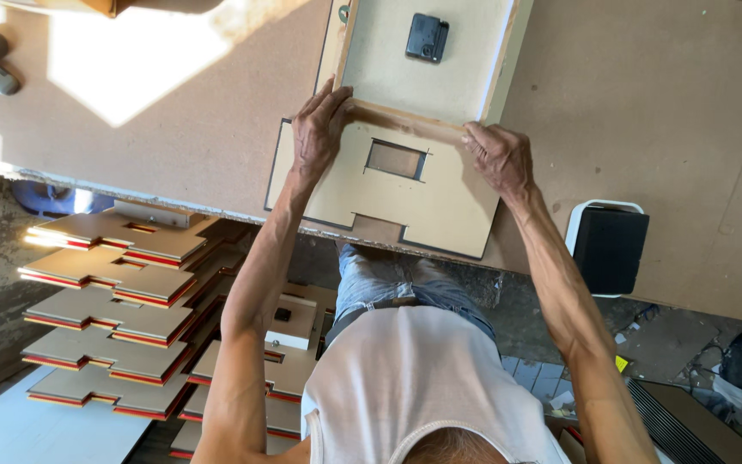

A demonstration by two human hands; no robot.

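Head view looks straight down on both hands pressed at the near edge of a framed square panel (427, 64) that lies on a brown fibreboard worktable (646, 112). Left hand (319, 129) has its fingers curled over the frame's near left corner, gripping the wooden edge; right hand (500, 155) lies with fingers bent against the near right corner, holding the same edge. Under both hands, touching the frame's near side, sits a flat cut-out board (414, 202) with a stepped outline and a rectangular window in its middle, its lower edge reaching past the table's rim. A small black box (427, 37) sits near the middle of the panel. Right of the forearm, a black-and-white container (609, 247) stands at the table edge. Below left, stacks of similar cut boards with red edges (118, 301) are piled beside the person's legs.
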